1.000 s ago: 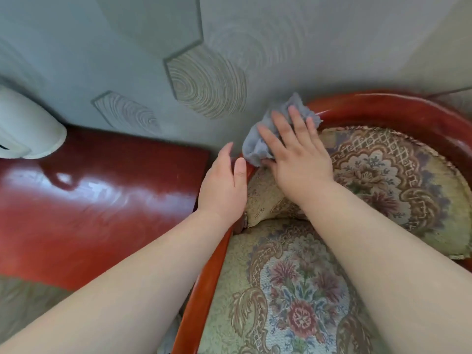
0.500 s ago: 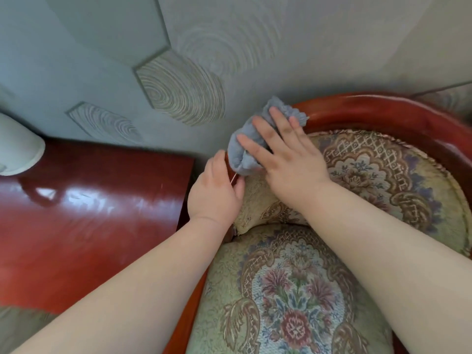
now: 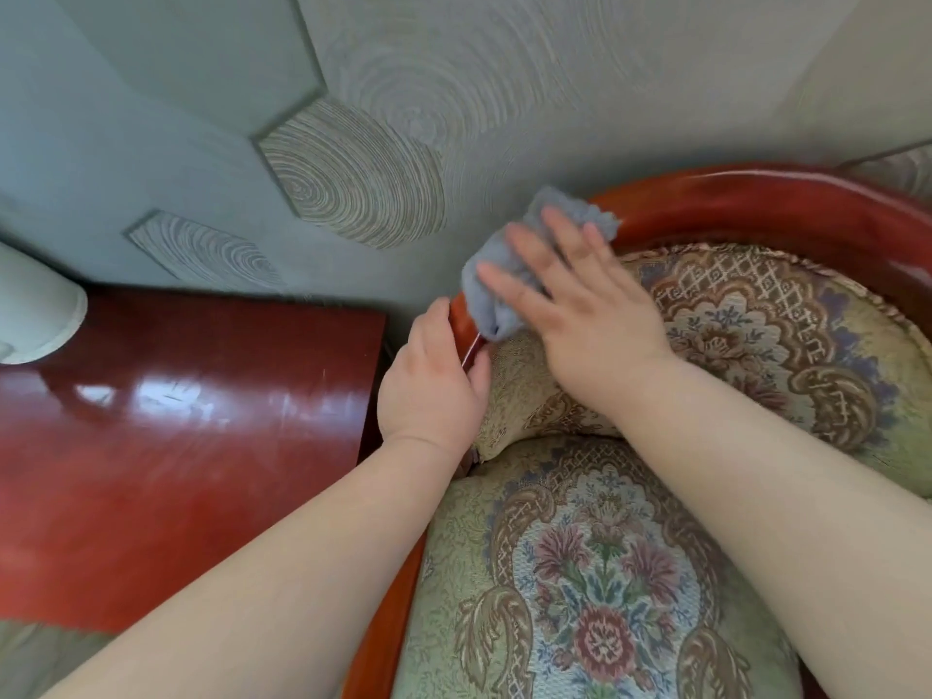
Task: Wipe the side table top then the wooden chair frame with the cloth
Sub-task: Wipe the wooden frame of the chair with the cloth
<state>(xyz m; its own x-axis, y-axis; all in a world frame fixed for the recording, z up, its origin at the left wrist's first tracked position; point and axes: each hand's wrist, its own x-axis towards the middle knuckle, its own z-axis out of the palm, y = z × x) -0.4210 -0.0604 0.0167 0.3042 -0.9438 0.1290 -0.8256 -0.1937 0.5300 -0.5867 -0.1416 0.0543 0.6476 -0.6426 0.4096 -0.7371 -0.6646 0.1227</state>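
Colleague: Where is the cloth (image 3: 497,295) at this entry?

Me: Bunched on the curved top rail of the chair frame (image 3: 756,204), at the far left of the backrest, close to the wall. My right hand (image 3: 590,335) lies flat on it, fingers straight and spread, pressing rather than clutching. A flat palm moulds the cloth over the rounded wood. The hand shows motion blur.

Colleague: And the left?

Me: My left hand (image 3: 428,391) wraps the same rail just nearer than the cloth, thumb on the cushion side. Judgement: it braces the chair against my push.

Colleague: Side table?

Me: The side table (image 3: 176,446) sits left of the chair, glossy, neither hand on it. Judgement: that step is finished and frame wiping is early, with the rail's right arc yet to cover.
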